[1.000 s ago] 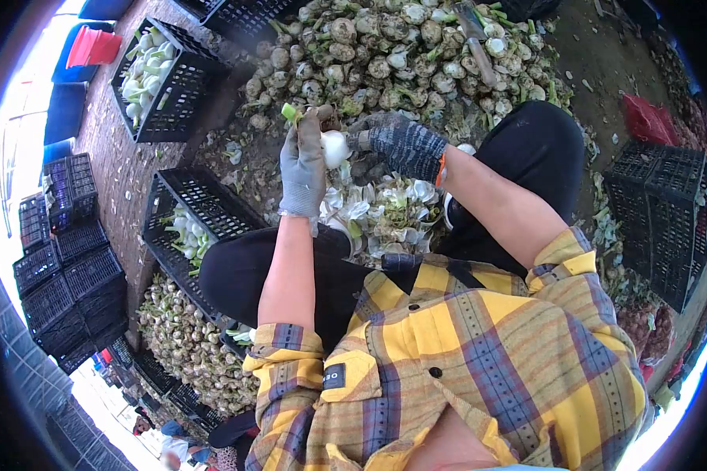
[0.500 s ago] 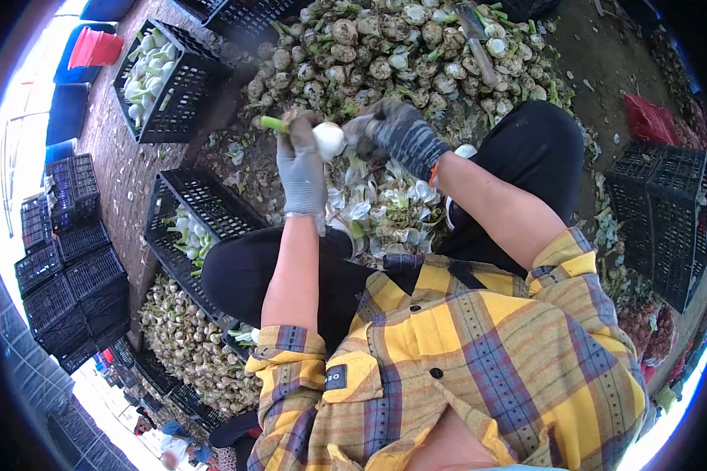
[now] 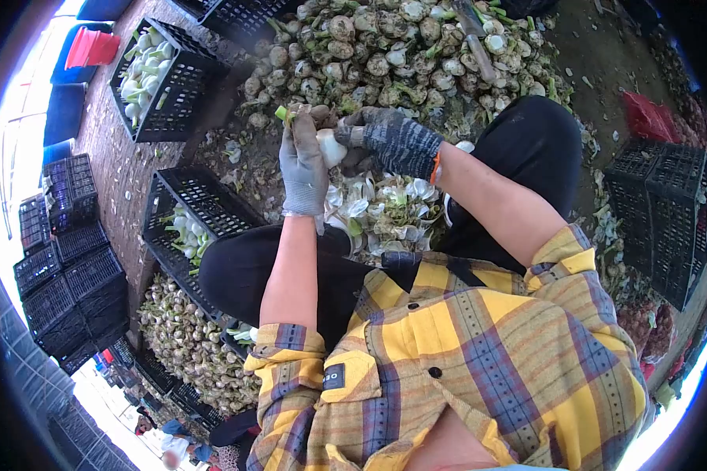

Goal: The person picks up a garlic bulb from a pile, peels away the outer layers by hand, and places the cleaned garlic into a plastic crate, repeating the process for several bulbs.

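My left hand [image 3: 302, 161], in a light grey glove, is closed around a garlic bulb [image 3: 331, 147]. The bulb's white, peeled side faces right, and a short green stem [image 3: 283, 114] pokes out above my fingers. My right hand [image 3: 389, 140], in a dark patterned glove, is pinched against the bulb's right side; whether loose skin is between those fingers is hidden. Below both hands, white and greenish peelings [image 3: 385, 208] lie between my legs. Ahead is a large heap of soiled, unpeeled bulbs [image 3: 377, 59], with a knife [image 3: 478, 47] resting on top.
A black crate [image 3: 177, 94] at upper left holds cleaned bulbs [image 3: 145, 74]. Another crate [image 3: 204, 196] by my left knee holds a few. More bulbs [image 3: 192, 337] are piled at lower left. Stacked crates [image 3: 71, 267] stand far left, others [image 3: 656, 212] at right.
My right hand has moved left and closed in on the bulb. The bulb has tilted in my left hand, and its stem has shifted slightly right and up.
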